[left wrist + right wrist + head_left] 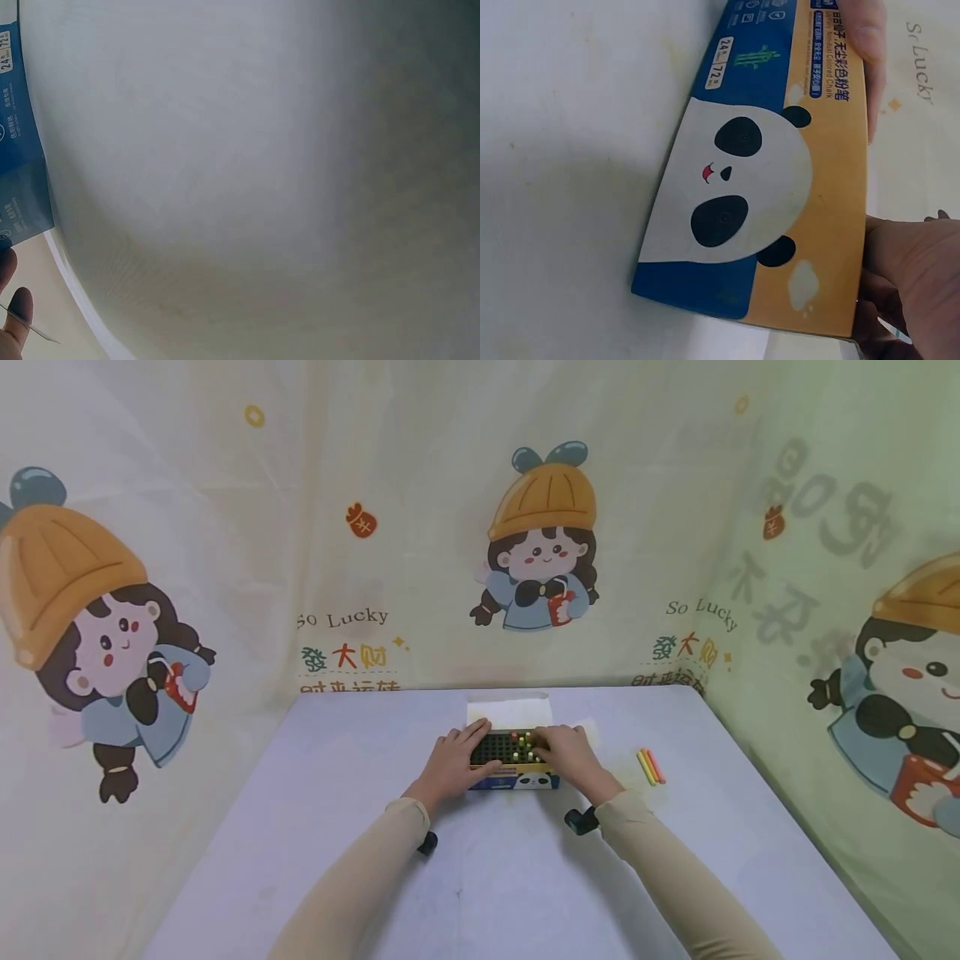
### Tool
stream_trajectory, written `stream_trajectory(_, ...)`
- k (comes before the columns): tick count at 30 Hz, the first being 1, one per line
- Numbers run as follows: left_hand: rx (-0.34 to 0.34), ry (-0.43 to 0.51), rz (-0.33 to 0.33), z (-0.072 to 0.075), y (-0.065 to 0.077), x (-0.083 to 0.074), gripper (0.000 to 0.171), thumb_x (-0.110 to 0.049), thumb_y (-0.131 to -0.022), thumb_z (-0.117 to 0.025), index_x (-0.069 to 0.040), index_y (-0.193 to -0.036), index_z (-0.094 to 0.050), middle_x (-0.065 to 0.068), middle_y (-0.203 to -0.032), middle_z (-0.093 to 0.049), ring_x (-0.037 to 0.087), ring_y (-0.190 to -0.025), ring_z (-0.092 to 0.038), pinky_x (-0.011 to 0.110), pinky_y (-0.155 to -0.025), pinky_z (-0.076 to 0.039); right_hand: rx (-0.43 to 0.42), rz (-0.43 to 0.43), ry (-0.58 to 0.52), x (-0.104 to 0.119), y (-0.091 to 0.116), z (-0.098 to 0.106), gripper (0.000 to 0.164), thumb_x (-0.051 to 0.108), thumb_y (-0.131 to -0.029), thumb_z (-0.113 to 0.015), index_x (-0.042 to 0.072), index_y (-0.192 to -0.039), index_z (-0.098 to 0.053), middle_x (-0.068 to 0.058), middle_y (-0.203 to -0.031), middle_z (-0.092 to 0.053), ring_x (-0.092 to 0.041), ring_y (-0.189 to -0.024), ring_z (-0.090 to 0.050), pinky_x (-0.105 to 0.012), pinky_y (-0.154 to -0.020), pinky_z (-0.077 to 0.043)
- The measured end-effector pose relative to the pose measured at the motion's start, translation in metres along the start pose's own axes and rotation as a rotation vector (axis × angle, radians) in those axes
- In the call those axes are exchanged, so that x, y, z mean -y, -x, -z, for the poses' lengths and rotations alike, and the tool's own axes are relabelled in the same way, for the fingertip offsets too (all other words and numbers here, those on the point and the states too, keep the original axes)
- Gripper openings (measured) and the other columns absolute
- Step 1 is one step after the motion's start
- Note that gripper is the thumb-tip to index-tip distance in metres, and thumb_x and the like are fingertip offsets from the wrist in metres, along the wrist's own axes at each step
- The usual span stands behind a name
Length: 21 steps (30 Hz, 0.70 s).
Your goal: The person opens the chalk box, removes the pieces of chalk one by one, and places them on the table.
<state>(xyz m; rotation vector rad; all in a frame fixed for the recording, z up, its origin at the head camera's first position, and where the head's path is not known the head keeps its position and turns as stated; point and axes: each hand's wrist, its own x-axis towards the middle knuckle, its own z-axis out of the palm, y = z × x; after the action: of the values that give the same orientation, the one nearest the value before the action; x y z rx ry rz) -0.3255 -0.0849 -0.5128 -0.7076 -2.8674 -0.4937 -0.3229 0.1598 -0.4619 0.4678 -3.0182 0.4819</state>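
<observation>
Panda-printed colored-chalk box [504,782] sits on a white table [495,902], chalk sticks [522,741] filling right-hand holes of its black insert [491,748]. Left hand [453,758], thumb and fingers spread, rests on its left end. Right hand [572,752] bends over the right; whether it pinches chalk, I cannot tell. Loose yellow and pinkish chalks [647,767] lie farther right.

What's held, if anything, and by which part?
Left hand holds the chalk box by its left end, spanning the front and back edges. Right hand is at the right end; can't tell whether it pinches anything.
</observation>
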Motion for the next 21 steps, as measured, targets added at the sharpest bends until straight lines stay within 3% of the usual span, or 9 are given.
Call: stream_trajectory(21, -0.002, -0.006, 0.004, -0.0007, 0.0008, -0.0011, 0.090, -0.079, -0.096, -0.043, -0.026, -0.166, -0.026, -0.006, -0.171, -0.026, 0.034, -0.140, -0.047, 0.058, -0.106, -0.040, -0.060, 0.010, 0.004, 0.0042, 0.0023, -0.0042, 0.010, 0.021, -0.100, -0.070, 0.015, -0.108, -0.070, 0.000, -0.091, -0.077, -0.020, -0.083, -0.070, -0.056, -0.095, -0.042)
